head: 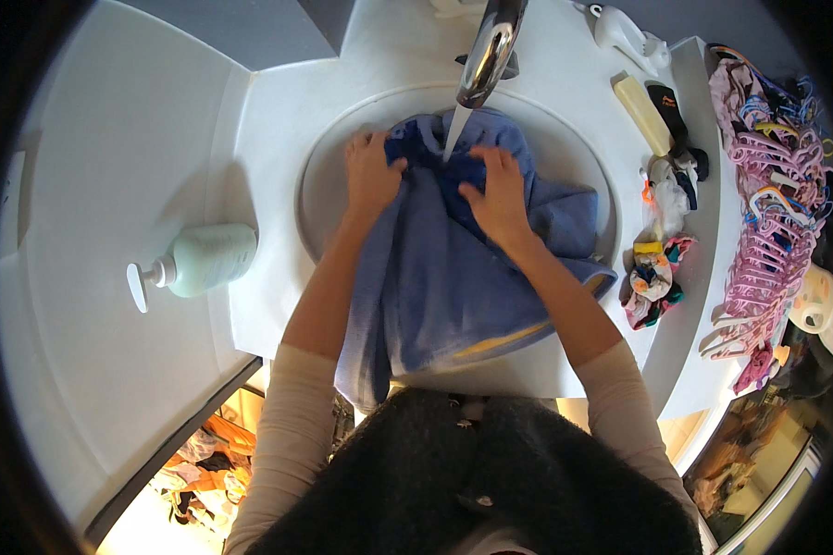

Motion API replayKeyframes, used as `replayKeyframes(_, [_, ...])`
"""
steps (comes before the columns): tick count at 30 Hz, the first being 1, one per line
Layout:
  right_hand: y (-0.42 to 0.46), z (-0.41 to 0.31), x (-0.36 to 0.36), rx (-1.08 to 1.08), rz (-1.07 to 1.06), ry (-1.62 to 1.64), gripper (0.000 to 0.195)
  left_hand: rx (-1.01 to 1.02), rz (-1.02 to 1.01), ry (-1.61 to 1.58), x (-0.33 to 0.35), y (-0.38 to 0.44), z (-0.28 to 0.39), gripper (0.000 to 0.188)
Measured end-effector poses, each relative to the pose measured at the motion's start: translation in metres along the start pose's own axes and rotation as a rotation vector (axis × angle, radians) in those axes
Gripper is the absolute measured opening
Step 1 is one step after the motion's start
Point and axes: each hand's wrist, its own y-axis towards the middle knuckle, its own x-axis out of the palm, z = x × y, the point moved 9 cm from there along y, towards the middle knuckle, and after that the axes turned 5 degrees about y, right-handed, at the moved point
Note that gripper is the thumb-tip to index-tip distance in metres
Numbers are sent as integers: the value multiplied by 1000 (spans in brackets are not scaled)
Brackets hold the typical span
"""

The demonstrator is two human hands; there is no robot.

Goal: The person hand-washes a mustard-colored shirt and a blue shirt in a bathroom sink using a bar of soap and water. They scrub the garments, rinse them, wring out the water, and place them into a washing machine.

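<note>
A blue cloth garment (451, 277) lies in a round white washbasin (319, 159) and hangs over its front edge. Water runs from a chrome faucet (489, 62) onto the garment, whose upper part is dark and wet. My left hand (375, 172) is on the garment's wet part, left of the stream; its fingers are bent at the cloth, and whether they grip it is unclear. To the right of the water, my right hand (496, 191) rests over the cloth with thumb and fingers apart.
A pale green pump bottle (215, 258) is at the left. Along the right side of the counter lie a yellow soap bar (642, 116), a black sock (668, 114), small patterned cloths (652, 281) and a white plastic item (628, 38). Pink hangers (770, 250) are beyond the ledge.
</note>
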Motion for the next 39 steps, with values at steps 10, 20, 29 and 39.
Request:
replayKeyframes(10, [-144, 16, 38, -12, -800, 130, 19, -147, -1169, -859, -10, -153, 61, 19])
replayKeyframes(20, [-102, -154, -37, -10, -232, 489, 14, -233, -283, -882, 19, -173, 52, 27])
replayKeyframes(29, [-181, -209, -18, -113, -785, 715, 15, -375, -379, -1192, 16, -172, 41, 27])
replayKeyframes(39, [-117, -140, -61, -58, -617, 471, 17, -212, -355, -1428, -22, -81, 116, 28])
